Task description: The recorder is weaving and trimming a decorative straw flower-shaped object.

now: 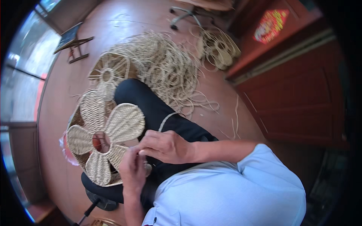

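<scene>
A flower-shaped woven straw piece (pixel 124 122) with several wide petals around an open round centre rests on my lap, over dark trousers. My left hand (pixel 132 167) is closed at its lower right petal, which the fingers partly cover. Just beside it, my right hand (pixel 166 147) has its fingertips pinched together, meeting those of the left hand. A pale braided straw cord (pixel 166 119) comes out from behind my right hand and curves up over my thigh. The fingertips' exact grip is hidden.
A large tangled heap of straw cord (pixel 162 64) lies on the floor beyond my knee. Another woven piece (pixel 107 73) leans beside it, and one more (pixel 220 49) lies farther right. A reddish wooden cabinet (pixel 294 98) stands at the right, a small folding stool (pixel 73 43) far left.
</scene>
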Available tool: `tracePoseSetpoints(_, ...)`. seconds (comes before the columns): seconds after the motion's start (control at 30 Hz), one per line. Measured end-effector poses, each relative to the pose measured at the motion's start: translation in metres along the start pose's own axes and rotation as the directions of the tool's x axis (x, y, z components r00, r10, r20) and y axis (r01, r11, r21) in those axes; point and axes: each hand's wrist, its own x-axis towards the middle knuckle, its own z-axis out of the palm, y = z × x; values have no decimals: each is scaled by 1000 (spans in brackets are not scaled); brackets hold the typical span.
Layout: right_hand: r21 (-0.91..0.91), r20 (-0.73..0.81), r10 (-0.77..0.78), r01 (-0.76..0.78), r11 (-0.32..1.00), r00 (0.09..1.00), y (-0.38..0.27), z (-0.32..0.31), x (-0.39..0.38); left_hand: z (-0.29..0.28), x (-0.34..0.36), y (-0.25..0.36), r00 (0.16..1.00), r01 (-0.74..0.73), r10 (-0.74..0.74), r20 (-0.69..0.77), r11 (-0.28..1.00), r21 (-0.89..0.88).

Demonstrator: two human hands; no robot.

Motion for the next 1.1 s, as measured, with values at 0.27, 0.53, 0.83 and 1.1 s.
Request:
tracePoseSetpoints(0.27, 19, -113, 78, -76, 997, 990, -12, -20, -61, -13, -9, -31, 981, 120, -168, -93, 915, -385)
tracePoseSetpoints(0.53, 51, -300, 503, -513, 857, 810, 45, -130, -100, -30, -9, -31, 965, 213, -252, -71, 914, -345)
tracePoseSetpoints(0.83, 686, -455, 764, -367, 628, 457, 83, -306, -110, -38, -4, -25, 956, 256, -287, -56, 914, -314)
tracePoseSetpoints(1.1, 288, -368, 585, -510, 811, 723, 72, -203, -83, -43, -10, -21, 900, 395, -431, -72, 873, -288)
